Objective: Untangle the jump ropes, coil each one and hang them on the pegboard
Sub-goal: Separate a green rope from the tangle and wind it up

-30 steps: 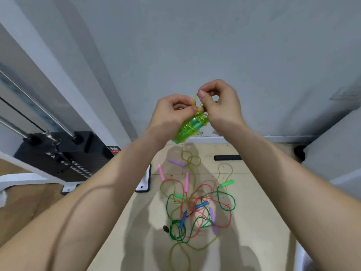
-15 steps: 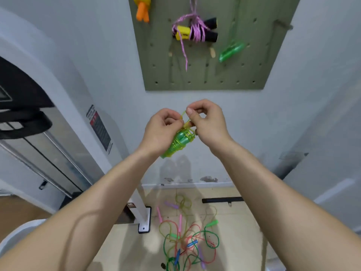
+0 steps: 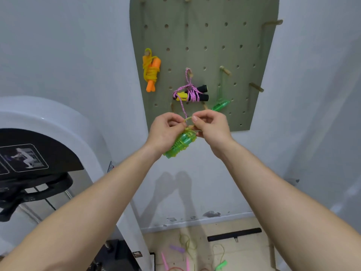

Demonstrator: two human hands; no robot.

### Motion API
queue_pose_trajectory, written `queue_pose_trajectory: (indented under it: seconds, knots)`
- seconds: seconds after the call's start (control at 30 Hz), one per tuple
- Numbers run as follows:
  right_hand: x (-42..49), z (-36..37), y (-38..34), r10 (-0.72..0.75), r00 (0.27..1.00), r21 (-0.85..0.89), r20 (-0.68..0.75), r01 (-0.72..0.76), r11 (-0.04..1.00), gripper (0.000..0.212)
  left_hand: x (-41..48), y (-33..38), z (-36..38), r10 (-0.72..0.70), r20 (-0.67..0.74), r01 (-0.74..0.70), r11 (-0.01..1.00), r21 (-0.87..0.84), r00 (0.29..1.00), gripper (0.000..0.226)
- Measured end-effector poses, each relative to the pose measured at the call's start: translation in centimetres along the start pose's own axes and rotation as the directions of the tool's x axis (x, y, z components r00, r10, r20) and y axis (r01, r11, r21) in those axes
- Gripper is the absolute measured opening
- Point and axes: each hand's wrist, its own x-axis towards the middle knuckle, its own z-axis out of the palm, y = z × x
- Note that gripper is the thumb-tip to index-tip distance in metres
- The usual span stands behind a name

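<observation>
**Green bundle held up at the foot of the pegboard**

You hold the green jump rope (image 3: 180,142), its two clear green handles side by side and wrapped in yellow-green cord, in the air in front of the wall. It is level with the bottom edge of the pegboard (image 3: 195,36). Your left hand (image 3: 166,130) has its fingers curled round the upper end of the handles. Your right hand (image 3: 211,128) pinches a small cord loop (image 3: 188,119) between thumb and forefinger, just above the bundle.

Three coiled ropes hang on the board:
- an orange rope (image 3: 151,70) at the left
- a pink rope (image 3: 192,93) with black and yellow handles in the middle
- a second green rope (image 3: 220,105) just right of it, partly behind your right hand

The tangle (image 3: 187,259) of loose ropes lies on the floor at the bottom edge, near a black bar (image 3: 234,234).

No writing can be read. The exercise machine (image 3: 48,122) at your left has a dark panel (image 3: 25,158) showing a white figure. A small sticker (image 3: 110,167) on its edge is too blurred to make out.

Since half a second ago your view has tilted up. More of the board shows, most of the floor tangle has dropped out of frame, and your hands sit higher against the board with the same holds.
</observation>
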Motion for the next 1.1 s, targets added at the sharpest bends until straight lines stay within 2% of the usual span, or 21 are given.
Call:
queue_pose_trajectory:
  seconds: [0.2,0.33,0.5,0.77,1.0,1.1]
  knots:
    - [4.6,0.2,1.9,0.041,0.999,0.045,0.003,-0.041,0.998,0.022,4.9,-2.5,1.3,-0.024,-0.042,0.027,0.998,0.055,0.999,0.002]
    - [10.2,1.2,5.6,0.097,0.995,0.040,0.018,-0.097,0.994,0.025,9.4,-6.4,2.9,-0.069,-0.125,0.082,0.991,0.103,0.990,0.007]
    - [16.8,3.8,11.3,0.126,0.985,-0.010,-0.121,-0.128,0.992,0.024,14.5,-11.7,4.6,-0.108,-0.236,0.143,0.981,0.134,0.966,0.014]
    - [22.3,6.7,16.3,0.037,0.970,-0.077,-0.238,-0.057,0.995,0.031,19.8,-16.6,5.6,-0.142,-0.353,0.179,0.981,0.075,0.925,0.005]
    - [24.2,8.1,17.6,-0.091,0.957,-0.222,-0.275,0.029,0.975,0.038,22.5,-18.4,4.7,-0.134,-0.345,0.156,0.987,0.037,0.929,0.006]
    - [25.0,8.4,18.2,-0.112,0.953,-0.249,-0.280,0.041,0.968,0.041,23.7,-18.7,4.6,-0.109,-0.335,0.143,0.987,0.078,0.936,0.007]
